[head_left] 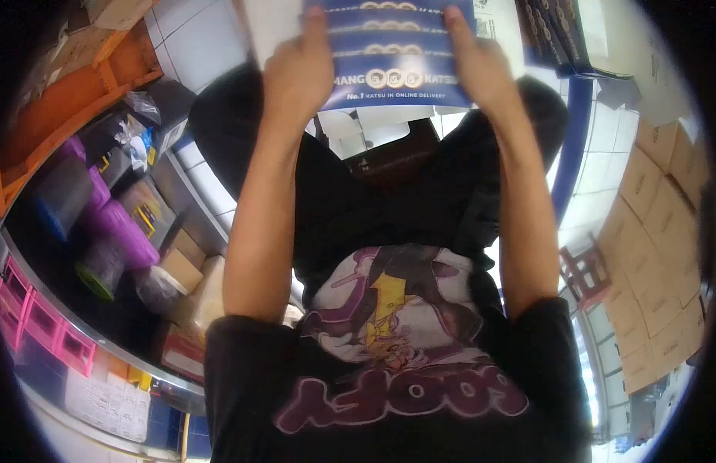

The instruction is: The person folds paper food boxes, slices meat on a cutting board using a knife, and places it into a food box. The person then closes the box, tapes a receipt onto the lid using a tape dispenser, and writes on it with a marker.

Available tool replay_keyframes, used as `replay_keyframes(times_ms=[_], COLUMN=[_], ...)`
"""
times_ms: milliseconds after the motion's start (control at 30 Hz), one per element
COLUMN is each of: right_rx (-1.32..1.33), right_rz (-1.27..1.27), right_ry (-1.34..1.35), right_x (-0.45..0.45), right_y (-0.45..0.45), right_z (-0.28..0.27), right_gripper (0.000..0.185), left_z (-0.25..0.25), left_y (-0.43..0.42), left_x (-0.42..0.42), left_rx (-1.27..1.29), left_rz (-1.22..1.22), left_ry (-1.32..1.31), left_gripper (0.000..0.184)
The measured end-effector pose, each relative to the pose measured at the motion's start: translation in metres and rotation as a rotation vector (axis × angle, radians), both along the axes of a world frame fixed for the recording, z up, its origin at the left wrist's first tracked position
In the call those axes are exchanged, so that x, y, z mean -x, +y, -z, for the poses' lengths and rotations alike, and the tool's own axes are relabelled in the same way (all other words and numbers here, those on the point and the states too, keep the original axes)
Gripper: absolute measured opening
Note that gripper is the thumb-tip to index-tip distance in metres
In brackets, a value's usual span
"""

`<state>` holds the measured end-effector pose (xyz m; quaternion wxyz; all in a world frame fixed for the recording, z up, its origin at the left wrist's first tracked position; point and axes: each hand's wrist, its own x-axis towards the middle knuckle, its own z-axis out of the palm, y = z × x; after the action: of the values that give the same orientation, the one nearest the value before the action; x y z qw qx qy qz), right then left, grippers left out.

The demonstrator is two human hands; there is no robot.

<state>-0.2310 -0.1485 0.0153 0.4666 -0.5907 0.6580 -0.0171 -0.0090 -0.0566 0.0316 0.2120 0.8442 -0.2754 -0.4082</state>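
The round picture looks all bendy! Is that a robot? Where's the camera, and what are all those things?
No robot here, just a person with two bare hands. The camera sits on their head and looks forward and down, so you see their black shirt at the bottom and their arms reaching up. There is only this one picture, and it looks bent near the edges.

The left hand and right hand hold blue printed sheets by the sides. The sheets overlap like little steps.

On the left, a dark surface holds purple things and other bits; I can't tell what they all are. On the right is brown cardboard.
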Motion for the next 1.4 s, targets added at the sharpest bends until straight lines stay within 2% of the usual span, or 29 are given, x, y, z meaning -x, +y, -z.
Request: replay_keyframes(times_ms=[67,100,167,233,267,300,333,367,433,500,567,600,667,700,733,767,800,833,867,900,967,1033,1100,1167,1200,1267,1300,1367,1400], right_rx=[-0.033,0.088,0.086,0.037,-0.001,0.013,0.035,-0.048,-0.05,0.047,0.09,0.12,0.164,0.293,0.567,0.878,0.925,1.148,1.218,1.223,0.702,0.664,0.623,0.895,0.903,1.392,1.394,1.576,1.579], right_rz=[-0.075,-0.079,-0.095,-0.125,-0.134,-0.143,-0.189,-0.171,-0.231,-0.337,-0.374,-0.38,-0.483,-0.282,-0.129,-0.137,-0.103,-0.107,-0.122,-0.124,-0.198,-0.16,-0.145,-0.063,-0.08,-0.044,-0.058,-0.091,-0.106], right_ry=[0.055,0.091,0.077,0.041,0.052,-0.043,-0.127,-0.211,-0.509,-0.655,-0.683,-0.68,-0.455,-0.375,-0.292,-0.012,0.166,0.323,0.504,0.481,0.553,0.507,0.471,0.475,0.473,0.336,0.329,0.344,0.334], right_x=[-0.001,0.003,0.002,0.0,0.002,0.003,0.01,0.014,0.037,0.052,0.062,0.068,0.079,0.082,0.082,0.089,0.089,0.084,0.082,0.081,0.08,0.085,0.083,0.087,0.091,0.1,0.103,0.106,0.106], right_y=[-0.011,-0.006,-0.006,-0.002,0.0,0.009,0.016,0.027,0.047,0.059,0.059,0.056,0.047,0.041,0.028,0.01,-0.008,-0.029,-0.049,-0.064,-0.088,-0.092,-0.084,-0.057,-0.048,-0.028,-0.014,0.016,0.033], right_z=[-0.003,0.01,0.003,-0.014,-0.016,-0.031,-0.043,-0.062,-0.07,-0.068,-0.062,-0.062,-0.063,-0.061,-0.064,-0.068,-0.083,-0.088,-0.08,-0.075,-0.07,-0.071,-0.074,-0.079,-0.075,-0.061,-0.065,-0.083,-0.095], right_gripper=[0.1,0.102,0.11,0.102,0.097,0.091,0.075,0.07,0.084,0.092,0.088,0.088,0.072,0.055,0.043,0.034,0.038,0.037,0.036,0.036,0.035,0.033,0.032,0.03,0.03,0.036,0.036,0.039,0.039], left_z=[0.001,0.001,-0.001,0.0,0.005,0.004,-0.012,-0.027,0.002,-0.022,-0.034,-0.033,-0.022,-0.017,-0.016,-0.015,-0.015,-0.014,-0.014,-0.015,-0.025,-0.028,-0.022,-0.038,-0.046,-0.069,-0.083,-0.102,-0.104], left_y=[-0.002,-0.004,-0.002,0.002,0.012,0.022,0.034,0.053,0.09,0.096,0.09,0.087,0.083,0.083,0.081,0.082,0.084,0.083,0.081,0.083,0.087,0.089,0.104,0.114,0.116,0.119,0.12,0.12,0.117], left_x=[-0.001,-0.002,-0.001,-0.006,-0.007,-0.007,-0.003,0.004,-0.006,0.0,0.01,0.011,0.016,0.017,0.017,0.016,0.016,0.016,0.017,0.018,0.022,0.016,0.014,0.018,0.022,0.032,0.037,0.046,0.049], left_rx=[0.009,0.016,0.014,-0.037,0.066,0.174,0.272,0.356,0.531,0.689,0.672,0.574,0.53,0.558,0.572,0.547,0.516,0.516,0.552,0.59,0.573,0.572,0.736,0.709,0.742,0.743,0.741,0.776,0.918], left_rz=[0.011,0.018,-0.026,-0.021,-0.082,-0.13,-0.157,-0.178,-0.378,-0.353,-0.346,-0.32,-0.31,-0.301,-0.31,-0.295,-0.28,-0.289,-0.295,-0.301,-0.348,-0.404,-0.517,-0.552,-0.539,-0.529,-0.543,-0.361,-0.293], left_ry=[-0.021,-0.045,0.005,0.164,0.303,0.445,0.511,0.589,0.795,0.888,0.719,0.487,0.345,0.291,0.274,0.254,0.235,0.217,0.255,0.294,0.22,0.158,0.223,0.141,0.057,-0.103,-0.105,-0.222,-0.269], left_gripper=[0.095,0.095,0.096,0.093,0.092,0.093,0.092,0.093,0.095,0.086,0.073,0.06,0.054,0.052,0.052,0.052,0.051,0.051,0.05,0.05,0.05,0.049,0.049,0.047,0.045,0.036,0.036,0.032,0.031])
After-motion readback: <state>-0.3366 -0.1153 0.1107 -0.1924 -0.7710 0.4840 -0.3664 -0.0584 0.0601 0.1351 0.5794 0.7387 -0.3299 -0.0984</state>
